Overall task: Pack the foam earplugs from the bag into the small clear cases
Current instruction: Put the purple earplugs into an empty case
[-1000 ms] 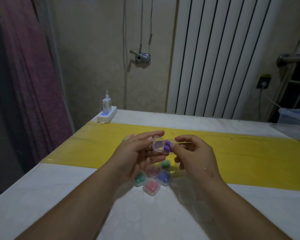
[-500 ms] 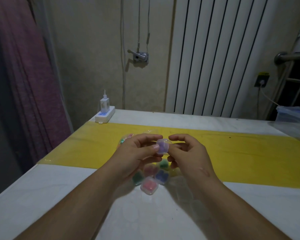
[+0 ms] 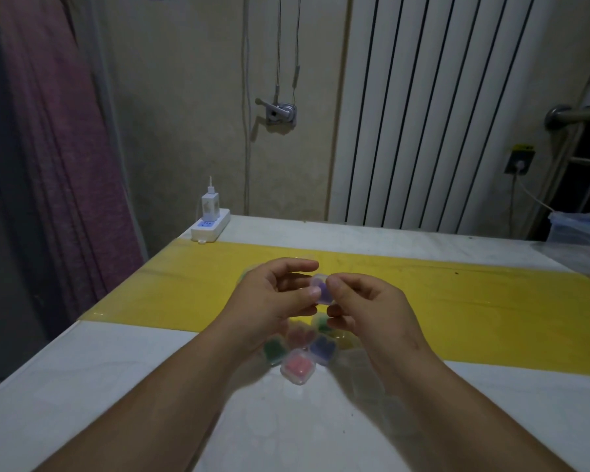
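— White tabletop [image 3: 116,386] is shown nearest, with filled cases [image 3: 295,366] clustered at centre. What is held beyond them?

— At twelve o'clock from the cluster, a small clear case [image 3: 321,290], purple foam inside, is pinched between the curled fingers and thumbs of the left hand [image 3: 269,301] and right hand [image 3: 365,308].

— What could go wrong?

— Under uneven pressure the lid may be left unlatched, or the slick case squeezed out and dropped. A clear plastic bag [image 3: 579,229] is glimpsed at two o'clock.

Dim room, white radiator [image 3: 433,114], purple curtain [image 3: 58,158]
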`<state>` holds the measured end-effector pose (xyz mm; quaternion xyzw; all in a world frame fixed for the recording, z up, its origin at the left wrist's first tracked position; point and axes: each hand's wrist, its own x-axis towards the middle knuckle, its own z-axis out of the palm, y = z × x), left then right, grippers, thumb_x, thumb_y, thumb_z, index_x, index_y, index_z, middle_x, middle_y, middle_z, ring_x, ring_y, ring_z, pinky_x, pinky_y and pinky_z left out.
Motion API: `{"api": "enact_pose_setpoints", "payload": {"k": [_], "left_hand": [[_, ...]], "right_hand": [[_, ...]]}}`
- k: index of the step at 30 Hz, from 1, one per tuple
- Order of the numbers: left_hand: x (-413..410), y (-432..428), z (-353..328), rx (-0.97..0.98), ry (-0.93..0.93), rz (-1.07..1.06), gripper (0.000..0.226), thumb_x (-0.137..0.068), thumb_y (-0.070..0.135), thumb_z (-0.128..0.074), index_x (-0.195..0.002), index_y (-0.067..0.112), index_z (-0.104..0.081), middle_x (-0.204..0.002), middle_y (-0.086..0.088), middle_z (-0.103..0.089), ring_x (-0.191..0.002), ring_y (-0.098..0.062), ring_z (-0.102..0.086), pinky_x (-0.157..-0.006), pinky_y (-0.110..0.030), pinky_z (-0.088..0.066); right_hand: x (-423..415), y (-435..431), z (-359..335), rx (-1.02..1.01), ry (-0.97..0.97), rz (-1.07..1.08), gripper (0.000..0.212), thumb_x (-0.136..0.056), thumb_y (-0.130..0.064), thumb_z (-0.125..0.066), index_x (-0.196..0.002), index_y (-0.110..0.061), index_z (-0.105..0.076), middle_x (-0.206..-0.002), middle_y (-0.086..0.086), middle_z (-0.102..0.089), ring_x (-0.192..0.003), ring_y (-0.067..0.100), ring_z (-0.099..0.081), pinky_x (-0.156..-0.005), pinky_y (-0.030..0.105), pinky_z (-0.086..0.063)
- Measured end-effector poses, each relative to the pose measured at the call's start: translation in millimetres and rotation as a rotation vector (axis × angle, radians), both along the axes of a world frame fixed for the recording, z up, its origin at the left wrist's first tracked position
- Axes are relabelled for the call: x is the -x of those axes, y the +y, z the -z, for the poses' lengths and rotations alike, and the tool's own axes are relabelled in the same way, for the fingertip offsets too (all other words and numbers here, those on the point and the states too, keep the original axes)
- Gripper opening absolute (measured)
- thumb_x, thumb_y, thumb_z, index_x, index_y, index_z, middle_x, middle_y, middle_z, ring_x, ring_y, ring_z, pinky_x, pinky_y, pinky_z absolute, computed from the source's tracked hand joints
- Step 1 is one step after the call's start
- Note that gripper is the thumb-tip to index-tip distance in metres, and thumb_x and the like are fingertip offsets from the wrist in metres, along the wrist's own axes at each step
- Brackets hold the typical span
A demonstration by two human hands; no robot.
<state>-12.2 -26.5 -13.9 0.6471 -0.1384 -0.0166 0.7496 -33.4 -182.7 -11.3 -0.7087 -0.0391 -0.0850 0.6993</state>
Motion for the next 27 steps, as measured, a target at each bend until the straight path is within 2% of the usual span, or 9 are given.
{"api": "enact_pose_setpoints", "payload": {"k": [3, 5, 10, 13, 16, 18, 22, 24, 27], "left_hand": [[0, -1, 0, 0.034, 0.017, 0.004, 0.028, -0.086, 0.006, -0.066, -0.113, 0.012, -0.067, -0.095, -0.011, -0.072, -0.087, -0.025, -0.07, -0.079, -0.035, -0.06], [-1, -1, -1, 0.051, 0.027, -0.018, 0.023, -0.092, 0.012, -0.06, -0.113, 0.012, -0.068, -0.098, -0.012, -0.071, -0.081, -0.022, -0.067, -0.072, -0.032, -0.058], [-7, 2, -1, 0.051, 0.04, -0.203, 0.013, -0.091, 0.012, -0.061, -0.098, 0.014, -0.072, -0.09, -0.006, -0.068, -0.069, -0.016, -0.059, -0.057, -0.028, -0.047], [-8, 4, -1, 0.027, 0.032, -0.27, 0.012, -0.09, 0.012, -0.062, -0.091, 0.016, -0.073, -0.082, -0.004, -0.067, -0.064, -0.014, -0.059, -0.055, -0.027, -0.046], [-8, 5, -2, 0.0, 0.015, -0.301, 0.011, -0.09, 0.011, -0.062, -0.092, 0.014, -0.073, -0.081, -0.004, -0.067, -0.062, -0.012, -0.059, -0.054, -0.026, -0.046], [-8, 6, -2, -0.026, -0.003, -0.324, 0.011, -0.09, 0.01, -0.063, -0.093, 0.013, -0.072, -0.08, -0.005, -0.067, -0.065, -0.015, -0.059, -0.055, -0.027, -0.046], [-10, 8, -2, -0.077, -0.036, -0.361, 0.01, -0.089, 0.008, -0.063, -0.095, 0.01, -0.072, -0.078, -0.006, -0.066, -0.065, -0.015, -0.058, -0.053, -0.025, -0.046], [-10, 8, -2, -0.098, -0.046, -0.377, 0.01, -0.089, 0.008, -0.064, -0.095, 0.01, -0.072, -0.079, -0.005, -0.066, -0.064, -0.014, -0.057, -0.054, -0.025, -0.047], [-11, 9, 0, -0.118, -0.066, -0.402, 0.01, -0.089, 0.008, -0.064, -0.095, 0.011, -0.072, -0.08, -0.006, -0.067, -0.064, -0.014, -0.057, -0.056, -0.027, -0.047]], "right_hand": [[1, 1, -1, 0.002, 0.009, 0.005, 0.008, -0.089, -0.018, -0.068, -0.091, -0.014, -0.074, -0.075, -0.001, -0.073, -0.064, 0.009, -0.064, -0.065, 0.028, -0.057], [0, 1, -2, -0.004, 0.014, 0.025, 0.008, -0.089, -0.016, -0.067, -0.087, -0.013, -0.073, -0.073, -0.001, -0.072, -0.06, 0.008, -0.062, -0.06, 0.027, -0.056], [-2, -4, -4, -0.007, 0.025, 0.068, 0.01, -0.091, -0.016, -0.065, -0.084, -0.014, -0.072, -0.077, 0.001, -0.073, -0.059, 0.009, -0.063, -0.05, 0.022, -0.05], [-3, -5, -3, 0.032, 0.026, 0.077, 0.012, -0.09, -0.014, -0.066, -0.08, -0.012, -0.072, -0.07, -0.001, -0.073, -0.059, 0.01, -0.063, -0.055, 0.023, -0.053], [-4, -8, -5, 0.1, 0.007, 0.086, 0.013, -0.09, -0.013, -0.066, -0.079, -0.01, -0.074, -0.07, 0.003, -0.074, -0.057, 0.011, -0.06, -0.058, 0.025, -0.053], [-2, -12, -8, 0.198, -0.024, 0.069, 0.012, -0.088, -0.015, -0.067, -0.079, -0.012, -0.074, -0.072, 0.003, -0.075, -0.058, 0.009, -0.062, -0.06, 0.025, -0.053], [5, -19, -13, 0.615, 0.014, -0.142, 0.009, -0.083, -0.019, -0.073, -0.076, -0.017, -0.077, -0.07, -0.006, -0.074, -0.057, -0.006, -0.058, -0.059, 0.014, -0.044], [5, -19, -13, 0.764, 0.048, -0.159, 0.002, -0.079, -0.024, -0.077, -0.078, -0.023, -0.077, -0.07, -0.008, -0.073, -0.058, -0.004, -0.057, -0.059, 0.016, -0.044], [5, -17, -11, 0.88, 0.057, -0.138, 0.01, -0.071, -0.029, -0.082, -0.072, -0.026, -0.073, -0.065, -0.008, -0.069, -0.058, 0.002, -0.057, -0.06, 0.022, -0.046]]}}
